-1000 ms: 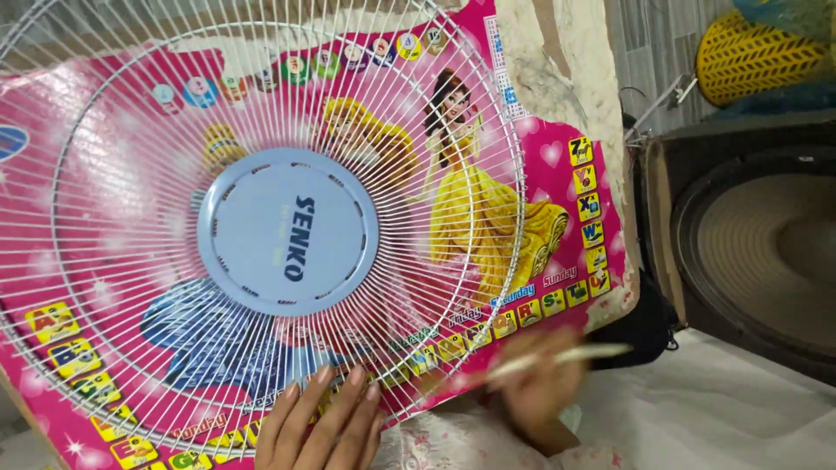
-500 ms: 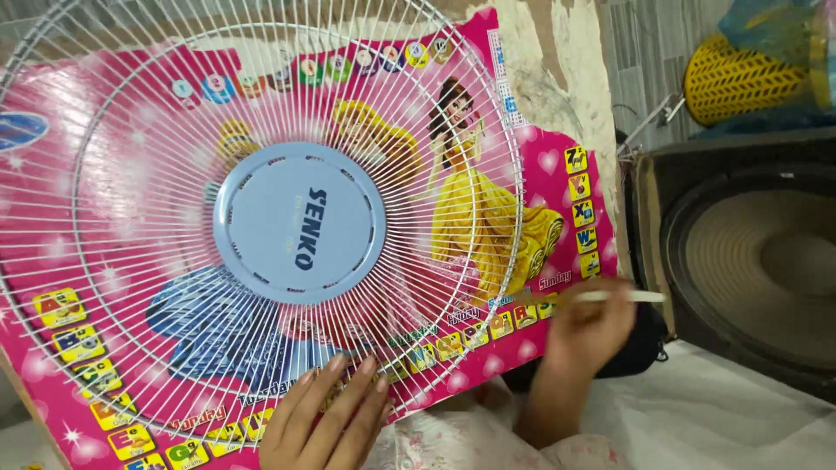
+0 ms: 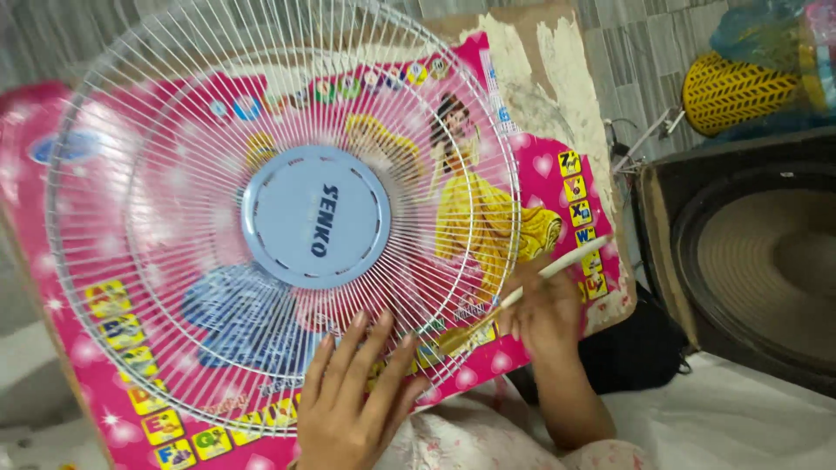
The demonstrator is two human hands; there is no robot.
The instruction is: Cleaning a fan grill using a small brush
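While the left hand (image 3: 353, 396) lies flat, fingers spread, on the lower rim of the round white wire fan grille (image 3: 279, 218) atop the pink picture board (image 3: 557, 174), the right hand (image 3: 544, 309) pinches a thin pale stick, probably a brush (image 3: 557, 265), at the grille's right edge. Keep strokes along the stiff, glossy, radial wires; the hub is smooth blue plastic.

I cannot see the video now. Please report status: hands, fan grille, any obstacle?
Left hand flat on white fan grille. Right hand holds thin brush at grille's edge. Nothing blocks.

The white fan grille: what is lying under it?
Under the white fan grille lies a pink picture board with cartoon figures and letter squares. The blue centre disc and left hand cover parts.
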